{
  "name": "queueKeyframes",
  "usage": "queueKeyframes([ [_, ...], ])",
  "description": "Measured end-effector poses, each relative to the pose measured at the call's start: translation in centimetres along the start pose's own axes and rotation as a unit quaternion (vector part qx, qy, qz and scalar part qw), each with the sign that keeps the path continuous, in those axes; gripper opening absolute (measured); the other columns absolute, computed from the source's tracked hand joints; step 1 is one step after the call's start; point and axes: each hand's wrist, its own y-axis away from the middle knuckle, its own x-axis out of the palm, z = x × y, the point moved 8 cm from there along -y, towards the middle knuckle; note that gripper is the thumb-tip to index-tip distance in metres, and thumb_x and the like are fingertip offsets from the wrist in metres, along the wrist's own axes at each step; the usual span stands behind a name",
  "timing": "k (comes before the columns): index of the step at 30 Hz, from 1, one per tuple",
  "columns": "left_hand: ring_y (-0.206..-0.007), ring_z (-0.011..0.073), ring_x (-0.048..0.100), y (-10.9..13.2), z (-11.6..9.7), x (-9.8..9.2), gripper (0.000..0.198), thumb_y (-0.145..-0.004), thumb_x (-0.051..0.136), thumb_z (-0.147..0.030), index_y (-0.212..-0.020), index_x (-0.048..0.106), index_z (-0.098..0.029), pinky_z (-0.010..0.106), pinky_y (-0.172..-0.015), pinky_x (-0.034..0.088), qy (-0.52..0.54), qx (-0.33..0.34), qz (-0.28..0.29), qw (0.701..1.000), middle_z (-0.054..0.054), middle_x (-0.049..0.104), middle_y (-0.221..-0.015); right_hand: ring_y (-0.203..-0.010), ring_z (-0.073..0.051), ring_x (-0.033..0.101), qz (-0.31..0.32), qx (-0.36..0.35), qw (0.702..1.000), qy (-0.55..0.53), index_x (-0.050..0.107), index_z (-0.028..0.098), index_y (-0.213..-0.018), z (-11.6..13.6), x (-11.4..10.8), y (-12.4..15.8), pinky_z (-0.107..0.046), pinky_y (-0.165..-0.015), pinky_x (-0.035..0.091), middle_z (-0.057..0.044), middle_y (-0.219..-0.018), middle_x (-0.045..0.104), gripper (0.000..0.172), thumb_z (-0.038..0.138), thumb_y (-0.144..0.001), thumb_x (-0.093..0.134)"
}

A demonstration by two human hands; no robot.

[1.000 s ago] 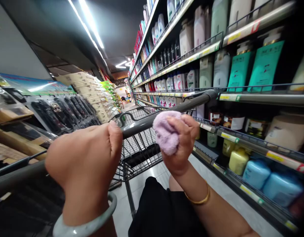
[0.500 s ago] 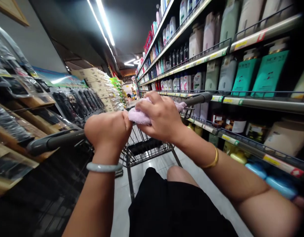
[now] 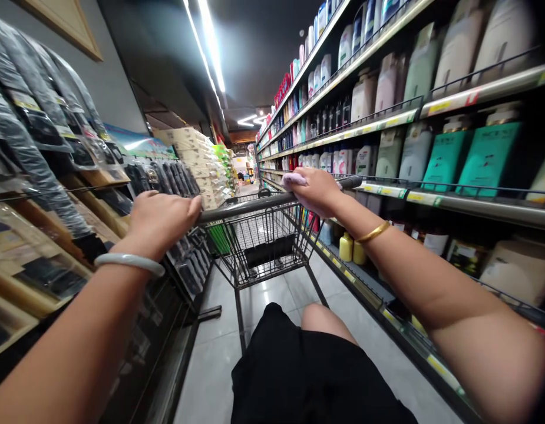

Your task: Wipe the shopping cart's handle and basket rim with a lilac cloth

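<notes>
A dark shopping cart (image 3: 276, 268) stands in front of me, its handle bar (image 3: 254, 206) running across the view. My left hand (image 3: 164, 221) is wrapped round the bar's left part, with a pale bangle on the wrist. Toward the bar's right end, my right hand (image 3: 319, 191) is closed on a lilac cloth (image 3: 294, 179), pressed against the bar. Part of the cloth shows above the fingers, the rest is hidden under the hand. A gold bracelet circles the right forearm. The cart's visible basket part is wire mesh.
Shelves (image 3: 382, 188) of shampoo and pump bottles line the right side, including teal bottles (image 3: 488, 156). Packaged goods hang on a rack (image 3: 78, 194) at left. Stacked cartons (image 3: 197, 159) stand farther along the aisle. The tiled floor (image 3: 210, 359) shows below.
My left hand has moved left along the handle, away from the cloth. My right hand, with the cloth, has shifted right along the bar, so the hands are now apart.
</notes>
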Motion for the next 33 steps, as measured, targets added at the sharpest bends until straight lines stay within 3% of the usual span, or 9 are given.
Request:
queueKeyframes([
  [3,-0.084,0.0304,0.069,-0.8,1.9,2.9,0.067,-0.095,0.017,-0.045,-0.075,0.075,-0.017,0.036,-0.066,0.041,0.064,-0.031,0.083,0.994,0.018,0.076,-0.091,-0.080,-0.022,0.057,0.026,0.030,0.999,-0.010,0.067,0.021,-0.093,1.2,1.6,-1.1,-0.033,-0.068,0.035,-0.010,-0.098,0.070,0.033,0.048,-0.093,0.047],
  [7,-0.086,0.0339,0.070,-2.1,0.2,3.8,0.058,-0.092,0.025,-0.037,-0.072,0.075,-0.016,0.037,-0.066,0.041,0.059,-0.020,0.084,0.995,0.019,0.075,-0.086,-0.084,-0.020,0.058,0.019,-0.086,0.994,-0.065,0.069,0.026,-0.110,9.0,3.8,-1.9,-0.033,-0.070,0.039,-0.008,-0.113,0.067,0.039,0.055,-0.094,0.047],
  [9,-0.091,0.0340,0.070,-2.6,-0.7,3.8,0.057,-0.093,0.024,-0.034,-0.081,0.077,-0.015,0.037,-0.070,0.043,0.049,-0.011,0.076,0.996,0.019,0.075,-0.089,-0.087,-0.021,0.059,0.025,-0.115,0.989,-0.086,0.069,0.027,-0.113,11.0,4.8,-2.4,-0.033,-0.071,0.040,-0.008,-0.115,0.066,0.039,0.054,-0.093,0.049],
  [11,-0.094,0.0340,0.070,-3.0,-1.5,3.8,0.057,-0.095,0.023,-0.032,-0.091,0.078,-0.014,0.037,-0.073,0.045,0.049,0.002,0.063,0.997,0.021,0.075,-0.094,-0.089,-0.021,0.060,0.049,-0.108,0.988,-0.098,0.070,0.026,-0.107,10.5,5.6,-3.1,-0.033,-0.072,0.040,-0.008,-0.110,0.068,0.035,0.051,-0.092,0.051],
  [16,-0.096,0.0334,0.070,-4.2,-4.5,3.2,0.047,-0.094,0.031,-0.025,-0.102,0.075,-0.011,0.038,-0.076,0.045,0.063,0.039,0.036,0.997,0.023,0.074,-0.101,-0.082,-0.021,0.060,0.084,0.010,0.993,-0.082,0.071,0.023,-0.095,6.1,6.5,-4.9,-0.033,-0.069,0.039,-0.010,-0.100,0.072,0.030,0.045,-0.090,0.050],
  [22,-0.096,0.0326,0.069,-5.1,-8.1,1.8,0.047,-0.096,0.029,-0.025,-0.106,0.072,-0.009,0.039,-0.079,0.046,0.113,0.060,0.005,0.992,0.023,0.073,-0.100,-0.089,-0.022,0.061,0.074,-0.078,0.991,-0.082,0.071,0.022,-0.096,8.5,7.6,-5.4,-0.031,-0.071,0.038,-0.009,-0.105,0.071,0.031,0.044,-0.090,0.050],
  [25,-0.099,0.0304,0.068,-5.7,-7.9,2.1,0.051,-0.099,0.028,-0.035,-0.107,0.073,-0.012,0.038,-0.082,0.046,0.159,0.079,0.001,0.984,0.019,0.074,-0.105,-0.091,-0.020,0.061,0.101,-0.064,0.986,-0.117,0.071,0.022,-0.096,6.3,7.7,-5.8,-0.029,-0.073,0.039,-0.007,-0.105,0.073,0.029,0.041,-0.089,0.051],
  [29,-0.098,0.0213,0.067,-6.6,-6.2,3.8,0.059,-0.102,0.017,-0.037,-0.116,0.071,-0.021,0.029,-0.080,0.047,0.238,0.068,0.006,0.969,0.008,0.074,-0.112,-0.081,-0.019,0.060,0.176,-0.001,0.980,-0.091,0.074,0.020,-0.091,3.8,7.6,-6.7,-0.030,-0.070,0.038,-0.007,-0.093,0.073,0.027,0.039,-0.084,0.057],
  [33,-0.099,0.0218,0.066,-6.9,-6.1,5.5,0.058,-0.101,0.020,-0.037,-0.109,0.073,-0.018,0.030,-0.086,0.048,0.282,0.045,0.002,0.958,0.009,0.075,-0.111,-0.069,-0.017,0.054,0.256,-0.010,0.963,-0.079,0.073,0.017,-0.082,6.1,7.9,-6.3,-0.031,-0.065,0.036,-0.008,-0.079,0.068,0.024,0.038,-0.082,0.060],
])
